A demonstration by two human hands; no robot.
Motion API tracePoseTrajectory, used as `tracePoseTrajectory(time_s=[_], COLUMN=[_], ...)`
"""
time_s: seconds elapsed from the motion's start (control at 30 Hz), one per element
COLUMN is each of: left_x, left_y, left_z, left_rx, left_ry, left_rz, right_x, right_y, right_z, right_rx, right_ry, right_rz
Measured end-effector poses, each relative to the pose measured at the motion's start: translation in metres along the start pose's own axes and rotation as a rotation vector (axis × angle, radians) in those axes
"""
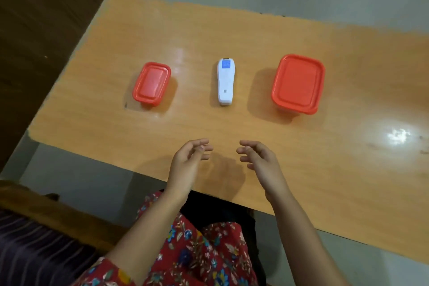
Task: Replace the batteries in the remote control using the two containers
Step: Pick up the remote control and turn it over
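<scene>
Both grips are empty, with loosely curled fingers holding nothing. My left hand (190, 160) and right hand (260, 160) hover side by side over the near edge of the surface (348, 158). The white remote control (225, 81) lies straight ahead on the midline between them, well apart from both, screen up. The small red-lidded container (152, 83) sits left of it and the large red-lidded container (298, 83) right, both closed. Probably the first step: I'd take the remote by its long sides and flip it, since the battery cover is likely underneath.

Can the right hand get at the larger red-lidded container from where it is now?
Probably yes: the right hand is open and holds nothing, and only bare table lies between it and the larger container.
</scene>
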State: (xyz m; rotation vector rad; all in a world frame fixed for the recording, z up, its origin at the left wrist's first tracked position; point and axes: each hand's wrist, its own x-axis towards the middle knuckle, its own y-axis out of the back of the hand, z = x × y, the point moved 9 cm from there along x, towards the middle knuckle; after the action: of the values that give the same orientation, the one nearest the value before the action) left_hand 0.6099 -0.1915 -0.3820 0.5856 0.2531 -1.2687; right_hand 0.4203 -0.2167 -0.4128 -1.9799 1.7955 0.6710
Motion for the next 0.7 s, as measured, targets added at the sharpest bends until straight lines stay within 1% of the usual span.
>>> tracePoseTrajectory(time_s=[0.13,0.23,0.3,0.4,0.53,0.7], left_x=[-0.006,-0.025,-0.041,-0.062,-0.08,-0.057], left_y=[-0.004,0.001,0.007,0.021,0.038,0.044], left_z=[-0.021,-0.032,-0.037,-0.043,-0.05,-0.043], left_rx=[-0.069,-0.096,-0.11,-0.115,-0.138,-0.18], left_ry=[-0.154,-0.268,-0.331,-0.385,-0.415,-0.432], left_rz=[-0.03,-0.067,-0.099,-0.132,-0.156,-0.122], right_x=[-0.002,-0.028,-0.051,-0.082,-0.107,-0.096], right_y=[0.001,0.001,-0.002,-0.012,-0.023,-0.025], right_z=[0.011,0.012,0.013,0.014,0.023,0.027], right_rx=[0.007,0.046,0.03,-0.029,-0.12,-0.297], right_ry=[0.164,0.294,0.362,0.425,0.465,0.481], right_rz=[0.046,0.109,0.151,0.2,0.274,0.381])
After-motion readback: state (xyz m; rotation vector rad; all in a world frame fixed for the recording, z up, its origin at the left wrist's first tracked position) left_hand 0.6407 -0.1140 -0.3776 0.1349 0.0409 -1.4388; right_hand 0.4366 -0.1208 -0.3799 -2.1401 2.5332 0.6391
